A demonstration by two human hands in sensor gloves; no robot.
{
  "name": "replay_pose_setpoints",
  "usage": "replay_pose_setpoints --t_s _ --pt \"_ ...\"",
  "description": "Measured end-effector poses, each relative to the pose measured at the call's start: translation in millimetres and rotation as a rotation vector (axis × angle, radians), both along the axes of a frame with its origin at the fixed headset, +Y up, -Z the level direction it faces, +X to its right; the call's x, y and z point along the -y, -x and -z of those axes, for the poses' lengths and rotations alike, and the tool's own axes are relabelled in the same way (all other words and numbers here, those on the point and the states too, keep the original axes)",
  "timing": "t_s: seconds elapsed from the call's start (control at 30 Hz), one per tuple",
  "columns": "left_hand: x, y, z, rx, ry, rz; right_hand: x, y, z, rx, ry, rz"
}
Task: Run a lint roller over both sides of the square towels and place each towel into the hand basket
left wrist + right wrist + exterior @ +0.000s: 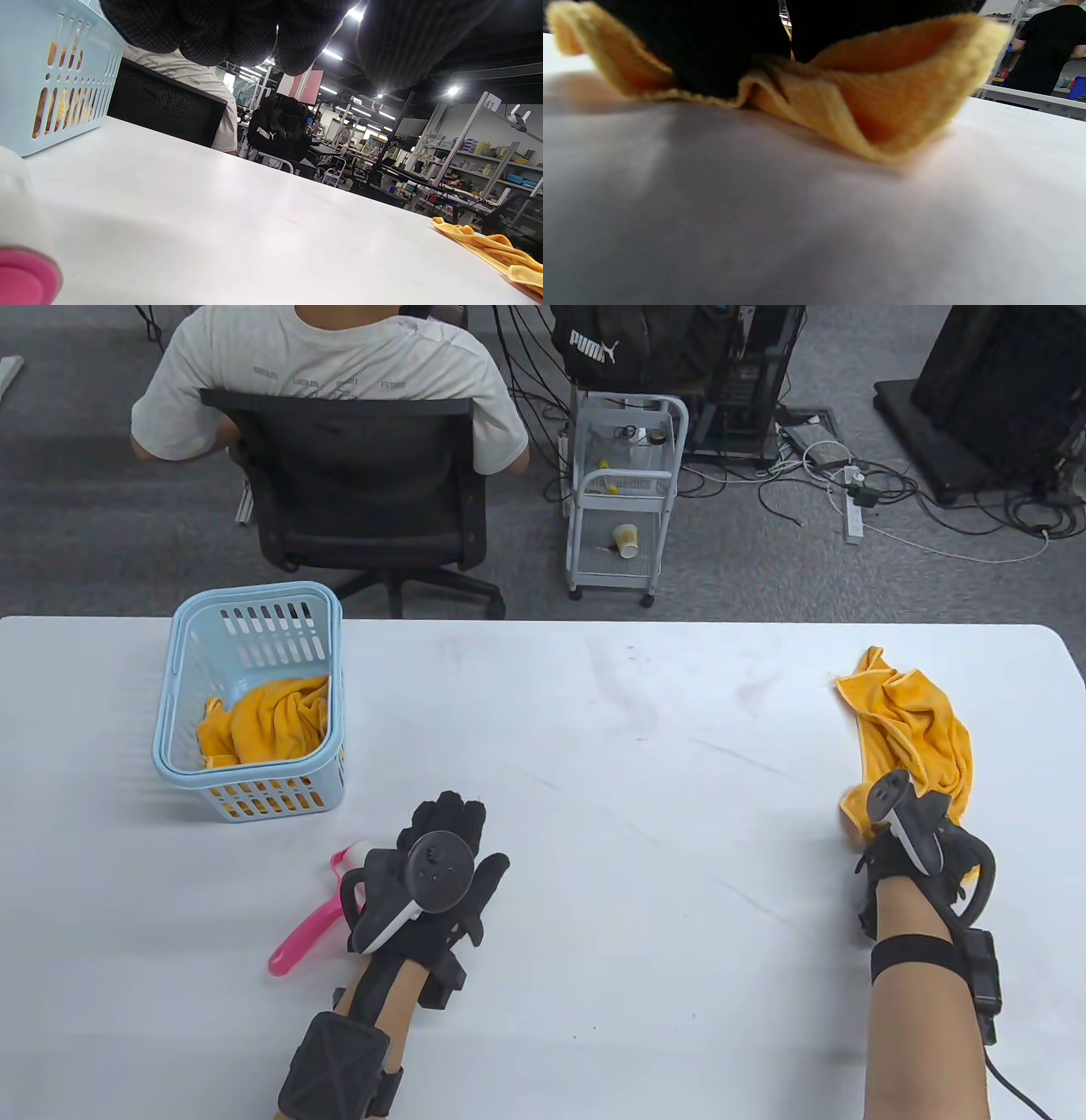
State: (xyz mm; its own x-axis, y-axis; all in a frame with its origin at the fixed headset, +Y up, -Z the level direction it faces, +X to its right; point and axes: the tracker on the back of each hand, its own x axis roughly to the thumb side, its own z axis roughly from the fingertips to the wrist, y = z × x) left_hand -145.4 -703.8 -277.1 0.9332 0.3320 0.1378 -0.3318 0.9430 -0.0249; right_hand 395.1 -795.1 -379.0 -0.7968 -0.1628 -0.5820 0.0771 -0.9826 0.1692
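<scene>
A crumpled yellow towel lies at the table's right side. My right hand grips its near corner; in the right wrist view the gloved fingers pinch a fold of the towel just above the tabletop. A second yellow towel sits bunched inside the light blue hand basket at the left. The pink lint roller lies on the table beside my left hand, which rests flat with straight fingers and holds nothing. The left wrist view shows the roller head and the basket close by.
The white table ends just beyond the basket. Behind it a person sits in a black office chair, and a white wire trolley stands on the carpet among cables.
</scene>
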Motion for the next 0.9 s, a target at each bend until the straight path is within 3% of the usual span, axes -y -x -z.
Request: replay_pose_setpoints --t_s 0.13,0.2,0.33,0.47,0.6,0.67,0.9 --pt "-1.5 -1.4 -0.7 0.011 -0.005 -0.01 -23.3 19.6 -1.5 -0.109 -0.101 0.088" --pt "-3.2 -4.0 -2.2 0.024 -0.014 -0.013 -47.8 39.6 -3.2 -0.193 -0.182 0.149" --pt "-5.2 -14.7 -6.8 0.08 -0.027 -0.011 -99.9 98.3 -17.4 -0.492 -0.283 0.338" --pt "-2.8 -27.2 -10.4 0.152 -0.007 -0.042 -125.6 158.1 -44.3 -0.755 -0.27 0.55" --pt "2.8 -38.1 -12.5 0.244 0.04 -0.101 -123.9 207.7 -71.0 -0.912 -0.234 0.721" --pt "7.9 -46.5 -14.6 0.323 0.096 -0.147 -113.0 233.1 -83.0 -0.96 -0.187 0.811" --pt "18.1 -71.2 -24.0 0.42 0.143 -0.08 -81.6 266.8 -101.4 -0.937 -0.177 1.019"
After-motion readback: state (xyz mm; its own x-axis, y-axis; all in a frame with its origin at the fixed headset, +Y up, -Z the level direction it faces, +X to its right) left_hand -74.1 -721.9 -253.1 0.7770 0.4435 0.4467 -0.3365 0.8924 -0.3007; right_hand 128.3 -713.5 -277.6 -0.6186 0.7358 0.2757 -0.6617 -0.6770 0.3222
